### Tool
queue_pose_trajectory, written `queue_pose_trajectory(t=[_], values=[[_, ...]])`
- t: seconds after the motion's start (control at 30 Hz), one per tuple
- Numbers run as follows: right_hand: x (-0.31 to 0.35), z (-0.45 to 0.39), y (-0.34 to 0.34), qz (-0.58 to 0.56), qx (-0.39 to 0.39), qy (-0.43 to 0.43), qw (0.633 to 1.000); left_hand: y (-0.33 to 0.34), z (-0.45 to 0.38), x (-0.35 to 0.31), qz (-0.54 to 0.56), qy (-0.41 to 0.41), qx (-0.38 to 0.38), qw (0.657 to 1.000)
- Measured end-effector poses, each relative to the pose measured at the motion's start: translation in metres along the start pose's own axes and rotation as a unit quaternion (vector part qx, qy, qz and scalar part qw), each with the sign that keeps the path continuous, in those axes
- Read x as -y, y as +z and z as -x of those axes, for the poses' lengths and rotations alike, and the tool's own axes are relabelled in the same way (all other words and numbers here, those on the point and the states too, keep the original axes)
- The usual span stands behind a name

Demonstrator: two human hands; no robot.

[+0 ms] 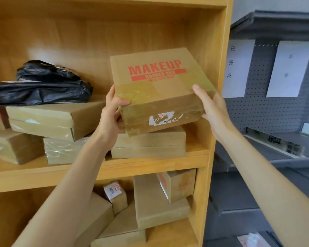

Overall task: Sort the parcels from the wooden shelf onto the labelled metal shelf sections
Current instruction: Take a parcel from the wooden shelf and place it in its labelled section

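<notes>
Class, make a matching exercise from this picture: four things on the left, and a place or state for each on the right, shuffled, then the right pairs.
Things:
1. MAKEUP box
2. black plastic bags
3. white paper signs
4. small labelled box

Places or states:
A. on the grey pegboard
B. held in both hands
C. on the lower wooden shelf
D. lying on top of a brown box

Pairs: 1-B, 2-D, 3-A, 4-C

Box (159, 90): matt brown cardboard, glossy clear tape across the top, torn white paper label on the front. Bag (41, 86): crinkled, shiny black plastic. Wooden shelf (150, 164): smooth, light wood-grain finish. Metal shelf (268, 107): matt grey perforated back panel; plain white paper sheets (291, 68).
</notes>
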State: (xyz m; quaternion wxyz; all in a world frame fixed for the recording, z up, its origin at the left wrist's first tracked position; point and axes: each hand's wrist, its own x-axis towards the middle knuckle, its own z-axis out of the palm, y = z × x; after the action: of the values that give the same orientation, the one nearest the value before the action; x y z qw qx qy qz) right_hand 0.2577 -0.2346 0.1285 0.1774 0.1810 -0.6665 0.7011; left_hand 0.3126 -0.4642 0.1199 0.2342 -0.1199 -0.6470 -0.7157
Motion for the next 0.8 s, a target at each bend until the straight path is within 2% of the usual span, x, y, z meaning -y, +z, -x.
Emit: queue_pose_trajectory(t=[0.23, 0.37, 0.63, 0.73, 0.8], values=[[0.009, 0.049, 0.001, -0.039, -0.002, 0.006, 0.999, -0.006, 0.042, -0.006, -0.019, -0.019, -0.012, 1.000], [0.022, 0.060, 0.001, -0.082, 0.008, 0.073, 0.994, -0.010, 0.057, -0.015, -0.017, -0.014, -0.030, 0.999], [0.028, 0.066, -0.038, -0.153, 0.155, 0.167, 0.962, -0.006, 0.069, -0.015, 0.000, 0.006, 0.003, 1.000], [0.023, 0.070, -0.048, -0.132, 0.165, 0.176, 0.961, -0.002, 0.071, -0.010, -0.002, 0.000, 0.018, 1.000], [0.024, 0.073, -0.045, -0.082, 0.155, 0.149, 0.973, 0.001, 0.071, -0.005, -0.019, -0.009, 0.002, 1.000]])
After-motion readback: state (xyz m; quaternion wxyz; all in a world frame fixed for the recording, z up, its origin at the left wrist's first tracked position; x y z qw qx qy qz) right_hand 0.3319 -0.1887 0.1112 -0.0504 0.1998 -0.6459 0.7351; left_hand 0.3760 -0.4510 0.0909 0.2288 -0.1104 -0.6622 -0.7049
